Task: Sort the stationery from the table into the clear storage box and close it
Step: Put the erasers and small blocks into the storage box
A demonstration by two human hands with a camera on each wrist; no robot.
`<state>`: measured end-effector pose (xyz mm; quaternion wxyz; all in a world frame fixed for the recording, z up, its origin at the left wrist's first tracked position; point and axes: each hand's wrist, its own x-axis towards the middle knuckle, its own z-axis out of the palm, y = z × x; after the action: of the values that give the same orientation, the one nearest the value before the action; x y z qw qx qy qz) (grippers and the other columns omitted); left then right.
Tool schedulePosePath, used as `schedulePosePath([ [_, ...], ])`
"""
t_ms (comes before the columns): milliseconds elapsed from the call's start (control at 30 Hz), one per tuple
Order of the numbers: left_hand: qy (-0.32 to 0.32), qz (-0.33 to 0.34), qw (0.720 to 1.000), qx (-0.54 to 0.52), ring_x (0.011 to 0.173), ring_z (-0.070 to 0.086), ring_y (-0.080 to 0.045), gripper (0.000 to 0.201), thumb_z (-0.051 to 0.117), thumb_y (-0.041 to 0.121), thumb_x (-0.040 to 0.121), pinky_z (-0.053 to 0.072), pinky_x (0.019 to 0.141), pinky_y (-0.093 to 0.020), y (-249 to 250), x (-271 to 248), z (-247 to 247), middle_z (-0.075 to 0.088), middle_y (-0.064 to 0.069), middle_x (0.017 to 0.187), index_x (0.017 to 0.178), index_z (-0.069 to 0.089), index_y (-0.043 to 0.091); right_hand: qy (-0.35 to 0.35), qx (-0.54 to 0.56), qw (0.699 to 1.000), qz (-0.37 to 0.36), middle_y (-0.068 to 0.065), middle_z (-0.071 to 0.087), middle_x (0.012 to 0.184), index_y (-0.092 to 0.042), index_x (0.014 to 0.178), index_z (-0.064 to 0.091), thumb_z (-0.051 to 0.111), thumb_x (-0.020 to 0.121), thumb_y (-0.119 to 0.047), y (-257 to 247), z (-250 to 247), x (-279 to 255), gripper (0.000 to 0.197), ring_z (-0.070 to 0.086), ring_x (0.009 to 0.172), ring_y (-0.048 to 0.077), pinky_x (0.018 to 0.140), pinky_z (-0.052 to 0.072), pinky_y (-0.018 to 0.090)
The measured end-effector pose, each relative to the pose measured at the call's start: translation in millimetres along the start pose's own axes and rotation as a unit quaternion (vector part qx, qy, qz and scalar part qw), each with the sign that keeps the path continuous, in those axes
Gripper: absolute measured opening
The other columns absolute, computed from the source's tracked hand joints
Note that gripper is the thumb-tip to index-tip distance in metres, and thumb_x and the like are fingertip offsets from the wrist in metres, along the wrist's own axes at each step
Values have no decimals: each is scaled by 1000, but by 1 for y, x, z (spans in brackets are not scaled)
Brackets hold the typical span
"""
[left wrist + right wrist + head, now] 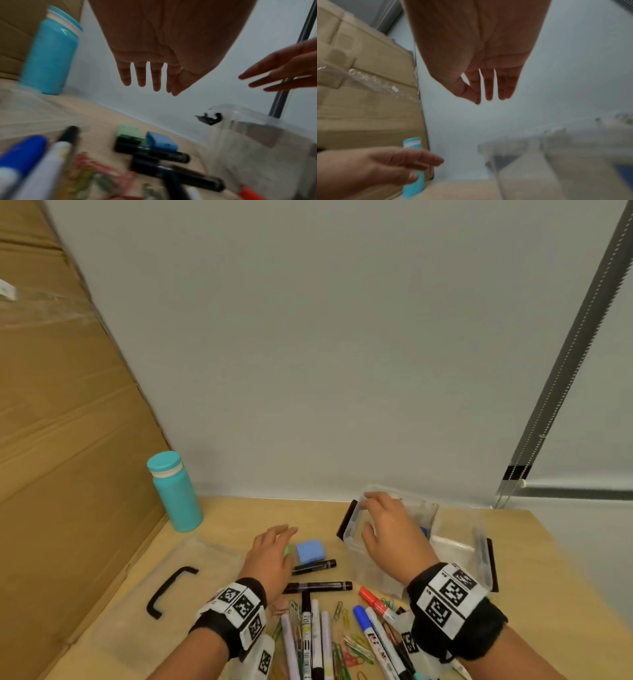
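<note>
The clear storage box (459, 556) stands open on the right of the table, with black latches (346, 518) at its ends. My right hand (383, 529) hovers over its left part, fingers straight and empty (488, 86). My left hand (274, 553) hangs above a green eraser (128, 131) and a blue eraser (310, 550), fingers straight, holding nothing (147, 78). Two black markers (317, 566) lie just in front of the erasers. More markers (376, 631), pens and coloured paper clips (356, 645) lie near the front edge.
The box's clear lid (178, 583) with a black handle (168, 590) lies flat at the left. A teal bottle (174, 491) stands at the back left beside a large cardboard box (61, 405). A grey wall runs behind the table.
</note>
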<state>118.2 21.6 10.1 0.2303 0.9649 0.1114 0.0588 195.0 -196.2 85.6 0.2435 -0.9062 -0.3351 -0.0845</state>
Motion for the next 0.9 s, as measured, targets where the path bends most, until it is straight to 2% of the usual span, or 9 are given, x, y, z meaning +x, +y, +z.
schedulePosePath([
  [67, -30, -23, 999, 30, 134, 27, -19, 52, 41, 17, 95, 30, 112, -36, -23, -3, -3, 29, 4, 150, 143, 31, 33, -2, 13, 999, -39, -2, 40, 137, -16, 126, 51, 44, 92, -10, -16, 28, 2, 35, 41, 123, 15, 95, 45, 28],
  [167, -117, -38, 987, 104, 135, 27, -23, 60, 39, 10, 92, 33, 110, -38, -40, 4, -5, 23, 3, 153, 145, 27, 36, -66, 1, 996, -53, 1, 39, 135, -15, 128, 48, 47, 87, -1, -37, 74, 16, 43, 42, 123, 20, 93, 47, 32],
  [267, -178, -27, 969, 172, 139, 22, -28, 75, 43, 1, 87, 34, 109, -42, -43, 24, -3, 9, 2, 158, 148, 18, 37, -165, -52, 985, -13, 6, 24, 150, -15, 139, 36, 50, 83, 5, -43, 111, 39, 61, 32, 133, 27, 98, 45, 40],
  [367, -240, -14, 950, 198, 139, 26, -30, 81, 48, -5, 84, 35, 109, -42, -46, 42, 6, 9, -1, 159, 148, 19, 36, -303, -138, 942, 42, 9, 9, 158, -15, 147, 23, 49, 89, -2, -37, 137, 54, 65, 24, 137, 36, 107, 35, 46],
  [467, -250, 0, 945, 212, 136, 33, -30, 68, 47, 0, 90, 36, 109, -39, -50, 51, 10, 18, -4, 156, 147, 27, 32, -371, -134, 914, 97, 14, 23, 151, -13, 145, 28, 48, 92, -6, -37, 150, 61, 57, 33, 131, 39, 106, 34, 45],
  [567, -238, 16, 944, 228, 130, 40, -32, 59, 48, 5, 93, 39, 105, -40, -49, 55, 11, 27, -7, 149, 144, 34, 30, -371, -161, 910, 94, 18, 36, 139, -7, 134, 44, 47, 95, -9, -41, 148, 67, 39, 42, 125, 37, 102, 36, 43],
  [700, -225, 17, 949, 222, 117, 50, -34, 52, 52, 3, 88, 45, 98, -40, -42, 59, 9, 37, -11, 136, 135, 46, 23, -339, -143, 924, 108, 20, 47, 131, -4, 128, 44, 49, 92, -5, -46, 139, 66, 37, 48, 119, 36, 96, 40, 40],
  [833, -212, 18, 949, 232, 107, 55, -35, 47, 51, 2, 85, 46, 89, -39, -38, 58, 7, 38, -15, 132, 129, 44, 15, -223, -50, 966, 117, 13, 62, 107, -12, 116, 39, 49, 91, -16, -53, 114, 47, 27, 61, 93, 30, 72, 47, 37],
  [900, -205, 14, 951, 231, 106, 56, -36, 49, 51, 6, 86, 45, 86, -38, -39, 58, 7, 36, -16, 134, 132, 39, 16, -138, 5, 986, 91, 7, 59, 102, -16, 109, 42, 51, 92, -26, -52, 87, 33, 22, 59, 84, 26, 69, 47, 35],
])
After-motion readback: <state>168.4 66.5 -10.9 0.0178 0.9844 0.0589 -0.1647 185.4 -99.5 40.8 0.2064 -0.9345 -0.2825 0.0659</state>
